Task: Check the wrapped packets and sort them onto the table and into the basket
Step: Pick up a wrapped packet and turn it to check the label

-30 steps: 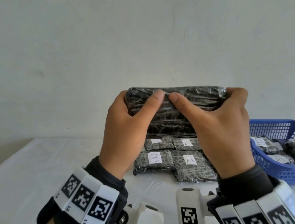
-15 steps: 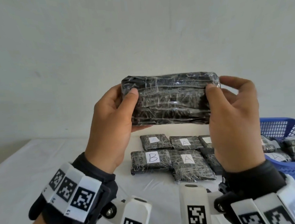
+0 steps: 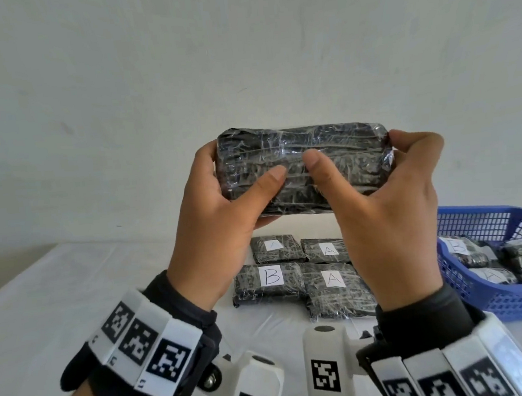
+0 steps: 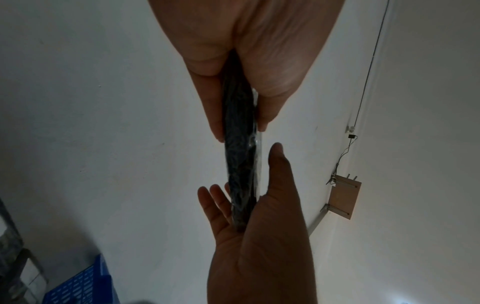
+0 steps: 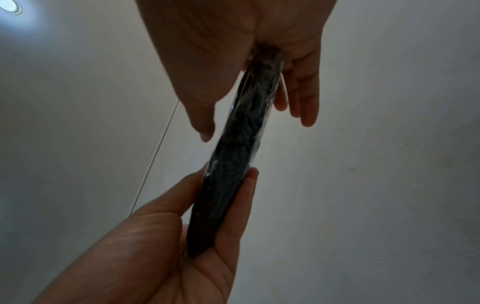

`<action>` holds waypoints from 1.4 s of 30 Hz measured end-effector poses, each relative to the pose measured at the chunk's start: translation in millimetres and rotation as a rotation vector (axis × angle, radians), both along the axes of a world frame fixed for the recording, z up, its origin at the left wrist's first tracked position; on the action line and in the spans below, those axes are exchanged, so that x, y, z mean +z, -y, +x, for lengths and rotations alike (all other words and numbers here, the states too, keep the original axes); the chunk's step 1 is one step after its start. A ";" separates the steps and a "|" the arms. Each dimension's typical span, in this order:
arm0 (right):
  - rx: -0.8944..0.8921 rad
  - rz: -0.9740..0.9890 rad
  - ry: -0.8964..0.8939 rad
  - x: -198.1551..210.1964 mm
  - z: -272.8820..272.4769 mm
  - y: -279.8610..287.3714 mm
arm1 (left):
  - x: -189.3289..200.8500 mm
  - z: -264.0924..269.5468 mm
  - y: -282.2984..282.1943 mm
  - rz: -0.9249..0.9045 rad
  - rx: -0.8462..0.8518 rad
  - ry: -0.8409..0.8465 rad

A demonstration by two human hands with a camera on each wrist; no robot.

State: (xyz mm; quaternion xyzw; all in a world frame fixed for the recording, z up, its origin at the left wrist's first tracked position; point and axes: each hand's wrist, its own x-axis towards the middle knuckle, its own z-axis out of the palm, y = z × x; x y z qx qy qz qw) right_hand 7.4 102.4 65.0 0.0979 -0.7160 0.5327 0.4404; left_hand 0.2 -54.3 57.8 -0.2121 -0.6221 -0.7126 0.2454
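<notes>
A dark packet wrapped in clear film is held up in front of the wall, long side level; no label shows on the side facing me. My left hand grips its left end, thumb across the front face. My right hand grips the right end, thumb reaching to the middle. In the left wrist view the packet is seen edge-on between my left hand and right hand. In the right wrist view the packet runs from my right hand to my left hand.
On the white table below lie several wrapped packets, among them one labelled B and one labelled A. A blue basket at the right holds more packets. A plain wall stands behind.
The packet has risen from just above the table pile. Both thumbs slid out to the ends half a second ago and are now back near the middle of its front face.
</notes>
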 end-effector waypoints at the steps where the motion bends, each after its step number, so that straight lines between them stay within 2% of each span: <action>1: -0.001 0.008 0.003 -0.3 -0.7 -0.7 | 0.3 0.3 0.3 -0.002 -0.005 0.000; 5: 0.031 0.016 0.001 -0.3 -2.3 -5.0 | 2.5 0.4 3.2 0.010 -0.034 0.006; 10: 0.094 -0.066 0.023 -1.4 -8.1 -12.7 | 6.3 -2.4 10.8 0.065 -0.134 0.049; 15: 0.361 -0.289 0.069 0.7 -10.8 -18.0 | 12.1 0.3 16.5 0.161 -0.261 0.105; 20: 0.351 -0.220 0.110 -0.7 -10.6 -13.0 | 14.7 1.4 18.2 0.214 -0.290 0.122; 28: 0.125 -0.050 0.063 -3.7 -11.7 -4.5 | 9.0 -0.6 10.1 0.151 -0.208 0.113; 35: 0.116 0.075 0.101 1.1 0.3 -4.1 | 6.4 -2.1 8.3 0.153 -0.169 0.145; 38: 0.215 0.056 0.085 1.1 -1.4 -13.4 | 13.2 -2.2 15.3 0.252 -0.274 0.294; 40: 0.243 0.071 0.073 -0.5 -1.7 -20.5 | 16.6 -1.0 21.9 0.260 -0.383 0.404; 42: 0.285 0.025 0.047 -0.4 -1.6 -23.2 | 16.7 0.1 23.8 0.267 -0.482 0.445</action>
